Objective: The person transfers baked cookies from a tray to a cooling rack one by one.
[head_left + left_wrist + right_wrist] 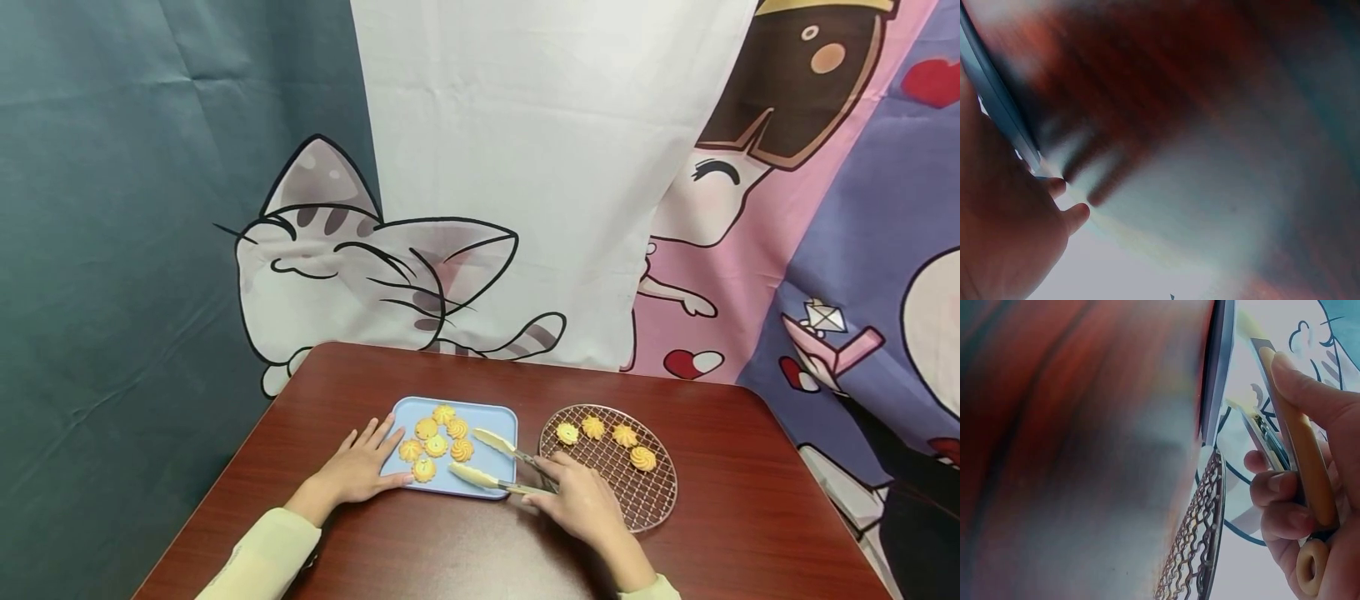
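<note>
My right hand (583, 500) grips a pair of tongs (1300, 437) with cream tips and a yellow handle grip. The tongs' arms are spread, and their tips hang over the right part of a blue tray (491, 410), with no cookie between them. Several yellow swirl and flower-shaped cookies (436, 446) lie on the tray's left and middle. With its fingers spread, my left hand (356, 468) rests at the tray's left edge; in the left wrist view the hand (1010, 212) shows beside the tray's side (997, 87).
Right of the tray lies a round wire rack (600, 475) with several cookies (624, 436) along its far side. Both stand on a dark red-brown wooden table (450, 550). Behind the table hangs a printed cloth (510, 167) with a cartoon cat.
</note>
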A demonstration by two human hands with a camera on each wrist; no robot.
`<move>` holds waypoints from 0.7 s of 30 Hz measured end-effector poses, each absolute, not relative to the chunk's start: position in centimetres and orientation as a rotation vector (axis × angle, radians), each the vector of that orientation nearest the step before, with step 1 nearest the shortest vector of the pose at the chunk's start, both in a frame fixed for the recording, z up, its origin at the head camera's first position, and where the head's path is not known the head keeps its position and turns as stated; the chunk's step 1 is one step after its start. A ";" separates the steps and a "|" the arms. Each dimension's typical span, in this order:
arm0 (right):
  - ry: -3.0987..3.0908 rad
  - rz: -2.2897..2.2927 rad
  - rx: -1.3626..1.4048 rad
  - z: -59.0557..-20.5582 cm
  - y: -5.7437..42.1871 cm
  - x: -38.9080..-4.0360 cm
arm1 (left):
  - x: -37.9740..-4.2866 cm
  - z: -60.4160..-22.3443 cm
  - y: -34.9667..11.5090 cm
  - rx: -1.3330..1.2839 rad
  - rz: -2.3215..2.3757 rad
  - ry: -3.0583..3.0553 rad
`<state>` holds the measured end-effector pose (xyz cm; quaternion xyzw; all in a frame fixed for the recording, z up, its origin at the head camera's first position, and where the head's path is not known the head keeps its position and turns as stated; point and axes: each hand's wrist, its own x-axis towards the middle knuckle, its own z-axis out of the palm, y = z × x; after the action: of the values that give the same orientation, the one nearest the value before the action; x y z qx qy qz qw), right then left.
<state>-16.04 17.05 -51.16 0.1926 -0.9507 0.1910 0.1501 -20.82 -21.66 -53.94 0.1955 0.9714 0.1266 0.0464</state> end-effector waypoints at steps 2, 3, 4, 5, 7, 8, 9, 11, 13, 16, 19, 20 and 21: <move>-2.736 0.554 0.560 -51.1 16.9 -16.1 | -20.8 -53.8 -21.7 0.593 0.384 2.956; -2.739 0.546 0.564 -51.1 16.9 -16.1 | -20.8 -53.8 -21.6 0.590 0.380 2.953; -2.742 0.547 0.568 -51.1 16.8 -16.1 | -20.8 -53.7 -21.7 0.585 0.372 2.949; -2.744 0.545 0.572 -51.1 16.8 -16.1 | -20.8 -53.7 -21.7 0.582 0.370 2.947; -2.750 0.539 0.573 -51.0 16.7 -16.2 | -20.8 -53.7 -21.7 0.576 0.363 2.946; -2.756 0.537 0.568 -51.0 16.7 -16.2 | -20.9 -53.8 -21.7 0.575 0.354 2.947; -2.761 0.534 0.564 -51.0 16.7 -16.2 | -20.9 -53.8 -21.7 0.575 0.349 2.948; -2.771 0.535 0.555 -51.0 16.6 -16.2 | -20.9 -53.9 -21.7 0.575 0.342 2.950; -2.779 0.537 0.547 -50.9 16.6 -16.2 | -21.0 -53.9 -21.7 0.575 0.337 2.951; -2.779 0.530 0.547 -50.9 16.5 -16.3 | -21.1 -54.0 -21.7 0.573 0.343 2.951; -2.774 0.523 0.560 -50.8 16.3 -16.4 | -21.1 -54.0 -21.7 0.570 0.344 2.951; -2.772 0.524 0.565 -50.8 16.3 -16.4 | -21.0 -54.0 -21.7 0.573 0.347 2.953; -2.771 0.527 0.569 -50.8 16.3 -16.5 | -21.0 -54.1 -21.7 0.576 0.344 2.955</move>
<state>-16.46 16.26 -50.75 0.1961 -0.9546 0.1816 0.1315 -21.03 -21.71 -54.09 0.1898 0.9737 0.1133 0.0559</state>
